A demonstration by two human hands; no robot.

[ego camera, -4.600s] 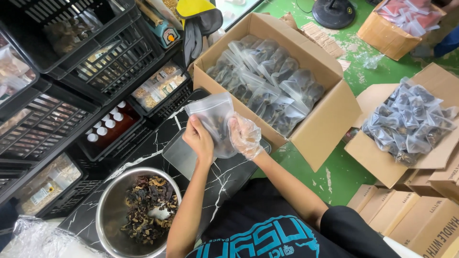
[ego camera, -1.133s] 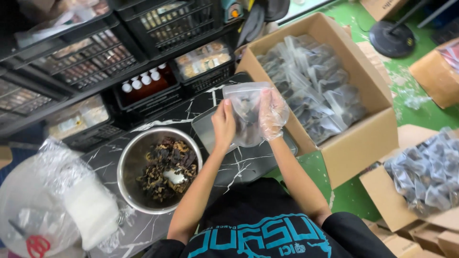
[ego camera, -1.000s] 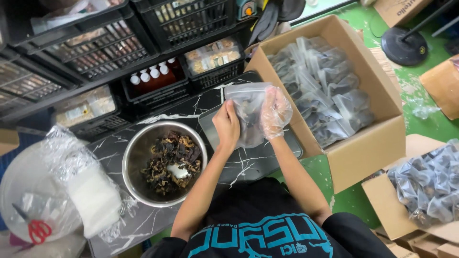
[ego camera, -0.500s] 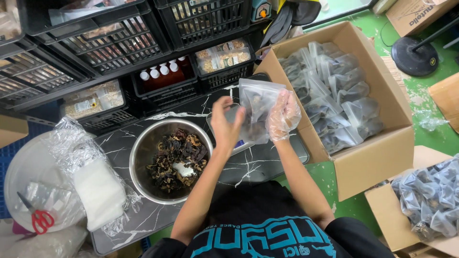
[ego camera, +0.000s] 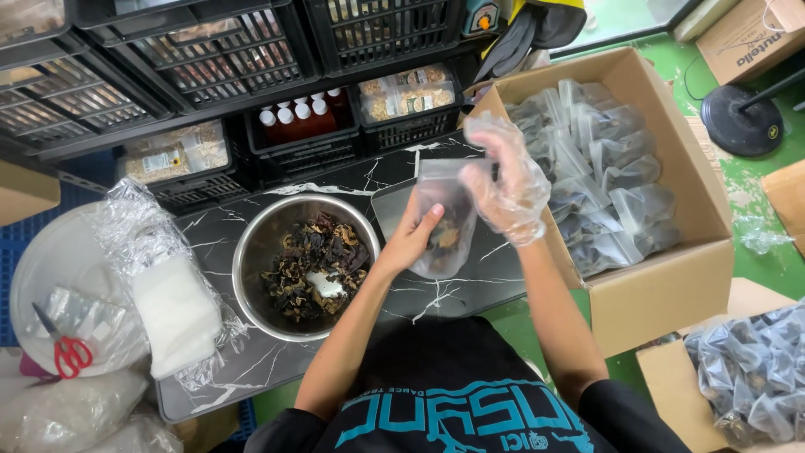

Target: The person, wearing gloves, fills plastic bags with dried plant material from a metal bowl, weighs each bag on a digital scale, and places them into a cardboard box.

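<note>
**Pouch held upright between both hands above the marble tabletop**

Pouch (ego camera: 444, 222), clear plastic, partly filled with dark dried pieces, sits upright over the black marble-patterned table (ego camera: 352, 172), just right of the steel bowl (ego camera: 251, 260). Its long axis runs vertically in the view, mouth at the far end, away from the person.

Left hand (ego camera: 411, 239), bare, grips the pouch from its left side. The thumb lies across the front face and the fingers wrap behind, so the hand is pinching the lower half of the pouch.

Right hand (ego camera: 507, 189), in a thin transparent glove, is at the pouch's upper right corner. Its fingers are curled loosely together at the mouth; whether they pinch the rim cannot be told. The mouth lies directly left of these fingers, and the right hand is the nearer one to the opening.

The bowl holds more of the dark dried pieces with a pale scoop among them. To the right stands an open cardboard box (ego camera: 654, 294) stacked with filled pouches. Black crates (ego camera: 210, 59) line the far edge. Red-handled scissors (ego camera: 67, 352) lie far left.
</note>
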